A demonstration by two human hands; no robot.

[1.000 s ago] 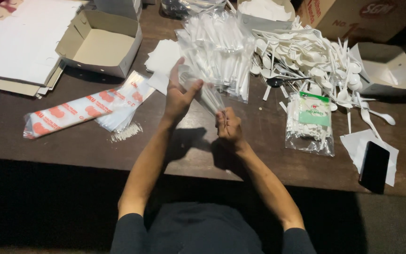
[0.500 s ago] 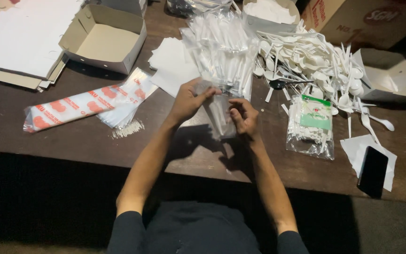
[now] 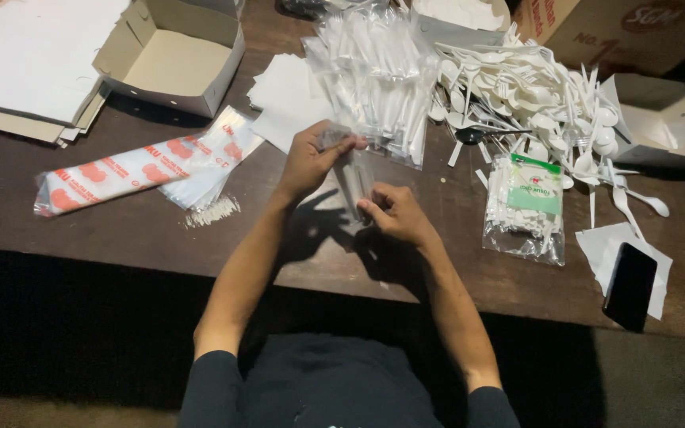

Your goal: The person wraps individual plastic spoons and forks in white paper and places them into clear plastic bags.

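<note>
An open cardboard box (image 3: 170, 57) sits at about eleven o'clock on the brown table (image 3: 120, 230), and nothing shows inside it. A second open white box (image 3: 660, 119) lies at two o'clock, also bare inside. At three o'clock a clear bag with a green label (image 3: 526, 208) holds small white pieces. Behind it spreads a heap of white plastic spoons and forks (image 3: 517, 87), and at twelve o'clock a stack of filled clear sleeves (image 3: 374, 79).

Near the table's middle, both hands hold a clear plastic sleeve (image 3: 352, 178) just above the table: narrow, see-through, standing roughly upright, with pale white contents I cannot make out. The left hand (image 3: 311, 162) is closed around its top end. The right hand (image 3: 394, 212) pinches its lower part between fingertips.

At nine o'clock lies a long red-and-white printed packet (image 3: 128, 170). At four o'clock a black phone (image 3: 629, 285) rests on white paper.
</note>
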